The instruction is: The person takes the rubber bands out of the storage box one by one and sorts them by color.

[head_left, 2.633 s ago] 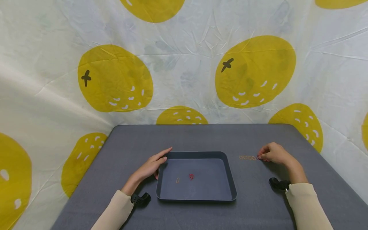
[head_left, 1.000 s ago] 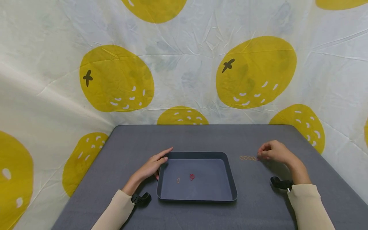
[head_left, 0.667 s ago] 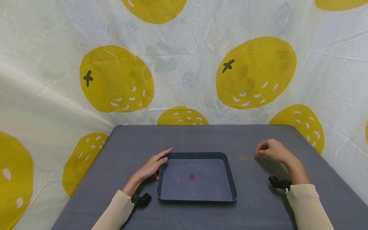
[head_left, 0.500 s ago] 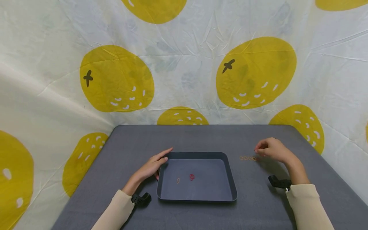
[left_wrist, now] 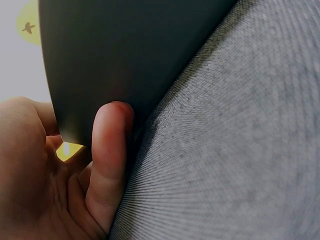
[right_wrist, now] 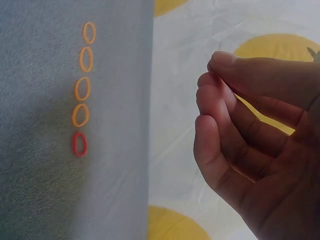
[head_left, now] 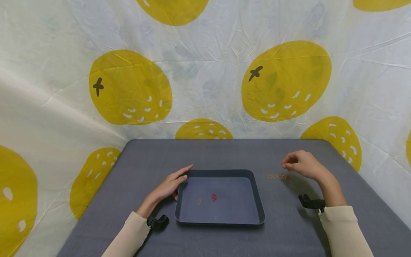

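My left hand (head_left: 167,187) holds the left side of a dark grey tray (head_left: 237,207), the thumb at the rim. In the left wrist view, its little finger touches the tray's outer wall (left_wrist: 115,60). My right hand (head_left: 303,165) hovers above the table, fingers loosely bent, thumb tip against the index finger; nothing shows between them. Below it, a red rubber band (right_wrist: 75,145) lies at the end of a row of several orange rubber bands (right_wrist: 77,91). Inside the tray are a red tangle of rubber band (head_left: 214,197) and one orange rubber band (head_left: 199,201).
A grey cloth covers the table (head_left: 224,153). Behind and around it hangs a white curtain (head_left: 205,89) printed with yellow fruit. Black camera mounts are strapped to both wrists. The tray stands at the middle, left of the band row.
My right hand has let go of the red rubber band at the row's right end and risen, shifting slightly left and away. The left hand and tray have stayed put.
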Motion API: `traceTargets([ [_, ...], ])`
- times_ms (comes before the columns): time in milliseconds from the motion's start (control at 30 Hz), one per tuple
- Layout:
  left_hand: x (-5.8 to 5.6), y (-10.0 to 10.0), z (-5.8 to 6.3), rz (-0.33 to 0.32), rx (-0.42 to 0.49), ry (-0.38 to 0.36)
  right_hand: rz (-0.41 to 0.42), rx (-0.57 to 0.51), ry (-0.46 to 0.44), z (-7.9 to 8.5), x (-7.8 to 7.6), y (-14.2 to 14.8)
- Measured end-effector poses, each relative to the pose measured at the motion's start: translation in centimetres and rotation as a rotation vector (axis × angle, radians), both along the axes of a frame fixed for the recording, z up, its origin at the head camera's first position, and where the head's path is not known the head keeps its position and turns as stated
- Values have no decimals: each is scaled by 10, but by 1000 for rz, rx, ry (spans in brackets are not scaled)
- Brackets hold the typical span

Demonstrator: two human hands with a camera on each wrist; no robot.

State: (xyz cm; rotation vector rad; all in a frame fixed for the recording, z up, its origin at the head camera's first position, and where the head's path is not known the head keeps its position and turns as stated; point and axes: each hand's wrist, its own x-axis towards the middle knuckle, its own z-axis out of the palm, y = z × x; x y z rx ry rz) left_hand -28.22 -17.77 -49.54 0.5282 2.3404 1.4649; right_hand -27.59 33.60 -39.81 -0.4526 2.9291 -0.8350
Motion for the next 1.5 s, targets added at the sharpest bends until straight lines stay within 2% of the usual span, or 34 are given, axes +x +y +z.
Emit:
traceTargets([
  [433, -4, 1, -2, -15, -3, -8, 20, 23, 15, 17, 11, -23],
  [733, -1, 3, 2, -8, 1, -9, 32, 18, 31, 18, 11, -25],
  [867, -1, 2, 1, -1, 2, -13, 22, 28, 5, 9, 6, -18],
  [1067, -1, 2, -1, -5, 6, -16, 17, 43, -47, -16, -4, 0],
  [1300, -1, 1, -1, -1, 9, -13, -9, 90, -48, -42, -13, 20],
  [1500, -2, -1, -1, 0, 0, -8, -41, 101, -47, -51, -17, 29],
])
